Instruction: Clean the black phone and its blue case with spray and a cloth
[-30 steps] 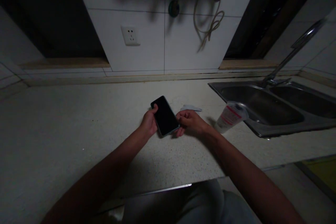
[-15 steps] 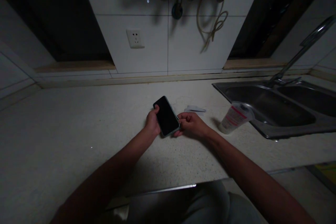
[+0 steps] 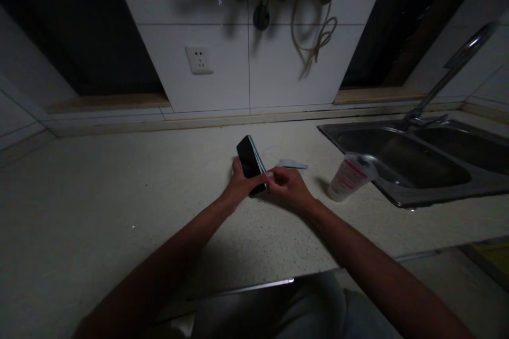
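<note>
A smartphone (image 3: 247, 159) with a dark screen is tilted over the pale countertop (image 3: 119, 185). My left hand (image 3: 238, 185) is closed around its lower part, the thumb stretched across the bottom of the screen. At the phone's lower right corner my right hand (image 3: 290, 185) is closed in a pinch, its fingertips meeting the left thumb. A pale bluish strip, perhaps a phone case (image 3: 257, 154), shows along the right edge, seemingly a little apart from the phone. The right fingertips partly hide what they grip. Just behind that hand lies a small crumpled whitish piece (image 3: 292, 164).
To the right a clear plastic cup (image 3: 349, 179) with red print leans toward the steel double sink (image 3: 392, 197). A curved faucet (image 3: 441, 82) rises behind the sink. On the tiled wall are a socket (image 3: 199, 60), pipe valves (image 3: 261, 15) and a looped cord (image 3: 318, 42).
The phone has turned on its long axis, so its screen looks narrower and its right edge shows more. My left thumb has moved across the screen's lower end toward my right fingers.
</note>
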Demonstrator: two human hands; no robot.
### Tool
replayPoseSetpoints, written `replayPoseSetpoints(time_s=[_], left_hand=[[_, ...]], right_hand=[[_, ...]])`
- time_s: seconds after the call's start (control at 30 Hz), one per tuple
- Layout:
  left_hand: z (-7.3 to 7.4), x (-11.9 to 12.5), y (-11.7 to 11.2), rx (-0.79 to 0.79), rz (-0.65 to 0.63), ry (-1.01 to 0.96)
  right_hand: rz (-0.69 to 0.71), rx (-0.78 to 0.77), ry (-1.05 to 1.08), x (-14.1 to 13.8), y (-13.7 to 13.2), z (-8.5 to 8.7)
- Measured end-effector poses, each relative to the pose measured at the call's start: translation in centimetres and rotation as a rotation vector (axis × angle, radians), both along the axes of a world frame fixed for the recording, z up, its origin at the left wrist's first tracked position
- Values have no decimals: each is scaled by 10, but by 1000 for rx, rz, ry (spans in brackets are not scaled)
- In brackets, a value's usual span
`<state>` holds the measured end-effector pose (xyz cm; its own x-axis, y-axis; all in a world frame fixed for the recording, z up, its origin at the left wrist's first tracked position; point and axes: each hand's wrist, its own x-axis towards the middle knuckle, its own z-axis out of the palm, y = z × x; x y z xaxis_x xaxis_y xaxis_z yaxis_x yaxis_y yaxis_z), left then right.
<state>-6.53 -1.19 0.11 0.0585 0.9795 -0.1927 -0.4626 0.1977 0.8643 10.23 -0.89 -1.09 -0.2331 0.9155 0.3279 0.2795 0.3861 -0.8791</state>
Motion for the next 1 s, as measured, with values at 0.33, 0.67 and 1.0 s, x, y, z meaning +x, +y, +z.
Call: replayPoseSetpoints(time_s=[0.33, 0.67, 1.0], left_hand=[[10, 0, -2, 101, -113, 206], [10, -2, -3, 169, -218, 145], [13, -6, 2, 48, -301, 148]], right_hand=[[251, -50, -91, 7, -4, 15], [241, 153, -351, 7, -13, 22], [168, 394, -656, 4, -18, 22]])
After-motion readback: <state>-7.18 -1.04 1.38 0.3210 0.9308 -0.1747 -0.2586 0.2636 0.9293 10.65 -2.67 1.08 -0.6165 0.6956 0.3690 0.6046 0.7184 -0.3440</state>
